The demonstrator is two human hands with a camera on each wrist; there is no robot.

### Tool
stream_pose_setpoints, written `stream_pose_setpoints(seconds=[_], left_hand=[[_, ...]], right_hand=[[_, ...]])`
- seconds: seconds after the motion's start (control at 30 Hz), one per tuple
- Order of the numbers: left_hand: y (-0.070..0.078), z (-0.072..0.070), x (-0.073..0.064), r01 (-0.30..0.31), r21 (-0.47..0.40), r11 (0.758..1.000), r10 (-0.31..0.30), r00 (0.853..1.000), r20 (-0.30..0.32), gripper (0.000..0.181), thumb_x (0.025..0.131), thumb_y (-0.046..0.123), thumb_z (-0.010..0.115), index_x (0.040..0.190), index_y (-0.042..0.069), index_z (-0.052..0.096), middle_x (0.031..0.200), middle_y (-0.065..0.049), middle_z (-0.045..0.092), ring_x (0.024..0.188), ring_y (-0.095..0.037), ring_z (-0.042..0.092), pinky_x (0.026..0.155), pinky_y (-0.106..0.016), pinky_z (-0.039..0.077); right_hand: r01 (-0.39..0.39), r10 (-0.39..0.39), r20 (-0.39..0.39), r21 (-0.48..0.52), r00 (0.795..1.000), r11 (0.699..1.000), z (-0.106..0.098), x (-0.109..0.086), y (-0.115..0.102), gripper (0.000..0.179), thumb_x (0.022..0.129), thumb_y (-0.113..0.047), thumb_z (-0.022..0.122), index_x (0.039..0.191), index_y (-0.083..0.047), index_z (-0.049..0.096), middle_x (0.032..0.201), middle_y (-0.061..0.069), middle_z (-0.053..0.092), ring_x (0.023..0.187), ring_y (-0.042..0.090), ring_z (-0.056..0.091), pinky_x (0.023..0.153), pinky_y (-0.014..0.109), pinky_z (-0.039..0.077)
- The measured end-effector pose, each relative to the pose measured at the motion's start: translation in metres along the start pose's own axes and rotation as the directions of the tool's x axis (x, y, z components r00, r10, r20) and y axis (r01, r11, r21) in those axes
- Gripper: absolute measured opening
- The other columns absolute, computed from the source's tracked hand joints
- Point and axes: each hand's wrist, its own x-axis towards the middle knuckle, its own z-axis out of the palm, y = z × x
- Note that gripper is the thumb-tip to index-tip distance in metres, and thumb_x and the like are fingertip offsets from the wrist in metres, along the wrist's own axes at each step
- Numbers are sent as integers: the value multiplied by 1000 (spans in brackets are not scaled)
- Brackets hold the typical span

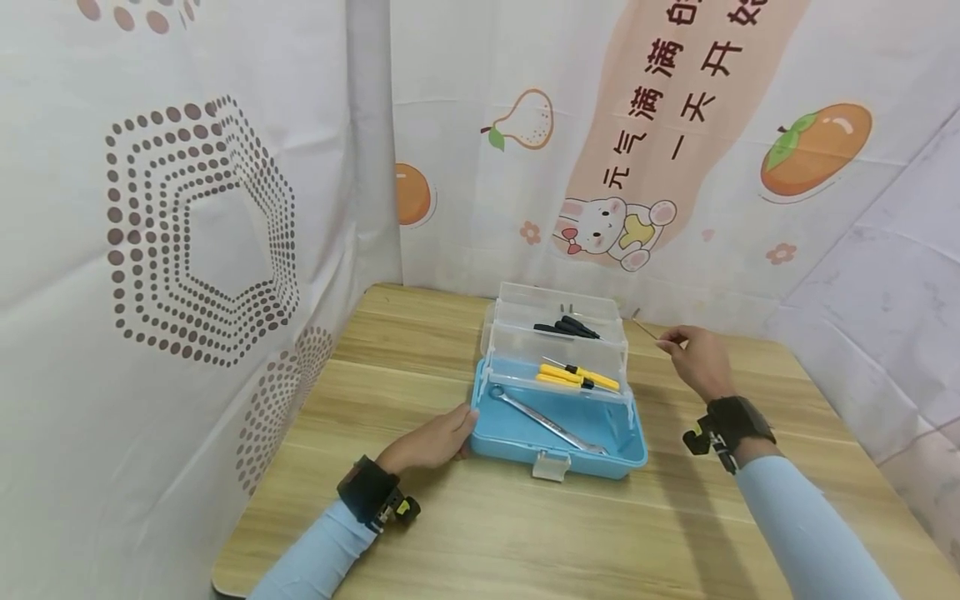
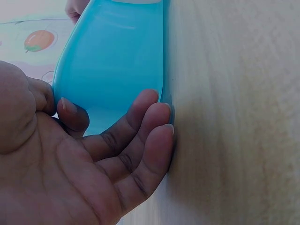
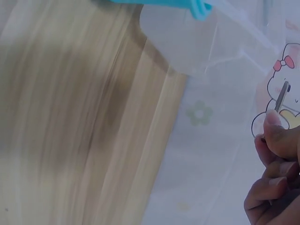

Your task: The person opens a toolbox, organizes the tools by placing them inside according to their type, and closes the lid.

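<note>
A light blue toolbox point(image 1: 558, 468) stands with its clear tiered trays point(image 1: 628, 358) unfolded. My left hand point(image 1: 435, 437) holds its left end; in the left wrist view, curled fingers point(image 2: 157, 145) press low on the blue wall and the thumb is at the rim. Right of the trays, raised above the table, my right hand point(image 1: 697, 358) pinches a thin metal hex key point(image 3: 281, 98) between thumb and finger. Its short bent end points away from the hand. A combination wrench point(image 1: 547, 423) lies in the box bottom. Yellow-handled screwdrivers point(image 1: 562, 375) lie in the lower tray, black-handled tools point(image 1: 573, 327) in the upper.
The toolbox sits on a wood-grain table point(image 1: 562, 542). A pale latch point(image 1: 551, 467) hangs at its front. A printed curtain point(image 1: 465, 225) closes off the back behind the trays, and a dotted white curtain point(image 1: 150, 417) runs along the left edge.
</note>
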Motion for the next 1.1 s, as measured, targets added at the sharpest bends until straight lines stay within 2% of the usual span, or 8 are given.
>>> stream_pose_setpoints(seconds=[0.2, 0.57, 0.8, 0.97, 1.1], left_hand=[[-1, 0, 0, 12, -1, 1000, -12, 1000, 1, 41, 115, 38, 19, 109, 11, 49, 88, -10, 61, 74, -16, 55, 68, -32, 47], [-2, 0, 1, 22, 2, 1000, -22, 1000, -2, 42, 115, 40, 19, 109, 11, 49, 88, -9, 61, 74, -15, 55, 68, -32, 48], [-2, 1, 1, 29, -5, 1000, -29, 1000, -9, 42, 115, 39, 18, 109, 12, 49, 88, -9, 60, 74, -15, 54, 69, -32, 47], [-1, 1, 1, 34, -7, 999, -34, 999, -5, 42, 115, 39, 19, 109, 11, 50, 88, -10, 60, 74, -16, 53, 68, -31, 47], [-2, 0, 2, 28, -1, 1000, -28, 1000, -4, 43, 115, 39, 19, 110, 10, 50, 89, -10, 60, 74, -15, 53, 68, -31, 47]], right_hand=[[26, -26, -8, -13, 1000, 1000, 4, 9, -12, 13, 98, -14, 73, 95, -2, 76, 93, 18, 73, 73, 28, 58, 63, 37, 39], [74, -74, -2, -7, 997, 997, 14, 25, -35, 12, 98, -10, 72, 97, 1, 77, 97, 23, 74, 69, 29, 57, 57, 35, 39], [116, -116, -1, 17, 993, 993, 21, 37, -47, 9, 96, -2, 70, 97, 3, 78, 96, 23, 74, 80, 34, 64, 64, 39, 44], [116, -117, 47, 16, 992, 993, 26, 44, -57, 9, 97, -1, 69, 98, 2, 78, 96, 21, 74, 84, 34, 64, 68, 44, 49], [112, -113, 86, 21, 990, 994, 30, 48, -67, 11, 98, 0, 67, 99, 2, 78, 101, 22, 73, 91, 38, 64, 78, 53, 52]])
